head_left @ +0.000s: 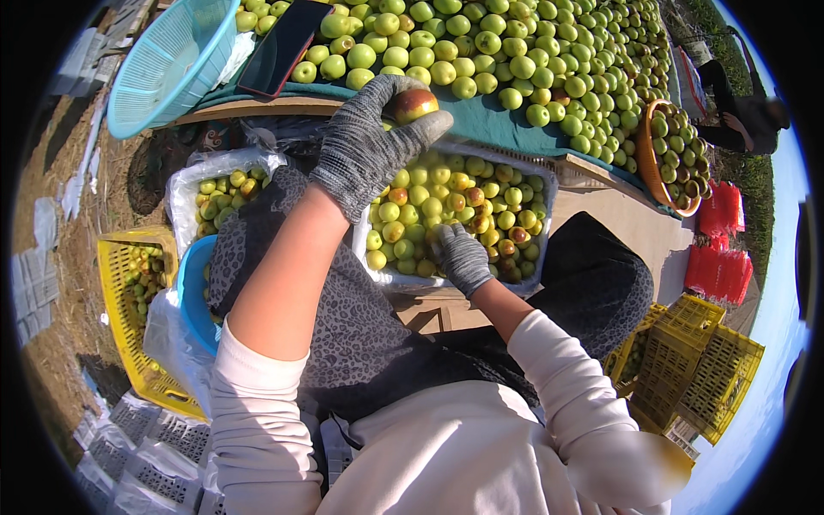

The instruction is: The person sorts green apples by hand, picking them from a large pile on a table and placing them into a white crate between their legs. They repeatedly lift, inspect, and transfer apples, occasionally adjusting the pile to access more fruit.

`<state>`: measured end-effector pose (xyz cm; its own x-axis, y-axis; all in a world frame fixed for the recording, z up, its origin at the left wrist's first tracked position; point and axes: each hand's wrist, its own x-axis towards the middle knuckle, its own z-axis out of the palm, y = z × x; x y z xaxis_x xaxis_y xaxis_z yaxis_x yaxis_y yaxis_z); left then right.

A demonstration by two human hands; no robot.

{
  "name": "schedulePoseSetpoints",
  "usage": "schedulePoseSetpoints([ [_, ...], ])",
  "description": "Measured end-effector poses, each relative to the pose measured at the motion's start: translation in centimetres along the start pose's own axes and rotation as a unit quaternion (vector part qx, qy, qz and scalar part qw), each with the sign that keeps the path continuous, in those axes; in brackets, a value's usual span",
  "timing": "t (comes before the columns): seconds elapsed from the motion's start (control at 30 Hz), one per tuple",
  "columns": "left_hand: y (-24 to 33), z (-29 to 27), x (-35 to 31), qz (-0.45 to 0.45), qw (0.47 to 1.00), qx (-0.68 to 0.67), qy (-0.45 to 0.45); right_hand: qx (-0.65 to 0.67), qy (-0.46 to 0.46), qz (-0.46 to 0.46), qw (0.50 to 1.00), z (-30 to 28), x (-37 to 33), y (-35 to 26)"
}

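In my left hand (369, 142), in a grey knit glove, a brown-red and yellow-green jujube (415, 105) sits between thumb and curled fingers. That hand is raised over the near edge of the sorting table, above the lined crate's far left corner. My right hand (463, 257), gloved alike, reaches down into the plastic-lined crate (359, 249) in front of me. Its fingers touch the jujubes (416, 196) there, and the fingertips are hidden among them. Most of that fruit is green; several pieces have brown-red patches.
Green jujubes cover the table's green cloth (489, 122). A phone (285, 47) and a blue basket (163, 73) lie left; an orange basket (645, 154) of jujubes stands right. Beside me are another lined crate (178, 193), a blue bucket (196, 292) and yellow crates (721, 382). A person (747, 116) is far right.
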<state>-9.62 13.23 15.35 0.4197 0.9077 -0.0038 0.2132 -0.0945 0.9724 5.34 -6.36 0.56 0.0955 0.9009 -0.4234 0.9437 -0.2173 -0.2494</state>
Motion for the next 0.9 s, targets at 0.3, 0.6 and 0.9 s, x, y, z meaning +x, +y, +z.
schedulePoseSetpoints([
  [0.3,0.8,0.2,-1.2,-0.017,0.979,0.154,-0.132,0.155,0.057,0.042,0.985,-2.1,-0.3,0.2],
  [0.6,1.8,1.6,-1.8,0.088,0.924,0.313,-0.201,0.691,0.025,-0.025,0.722,-15.2,-0.6,-3.6],
  [0.9,1.6,0.4,-1.8,0.057,0.95,0.285,-0.119,0.651,0.123,0.061,0.747,-11.8,2.0,0.2],
])
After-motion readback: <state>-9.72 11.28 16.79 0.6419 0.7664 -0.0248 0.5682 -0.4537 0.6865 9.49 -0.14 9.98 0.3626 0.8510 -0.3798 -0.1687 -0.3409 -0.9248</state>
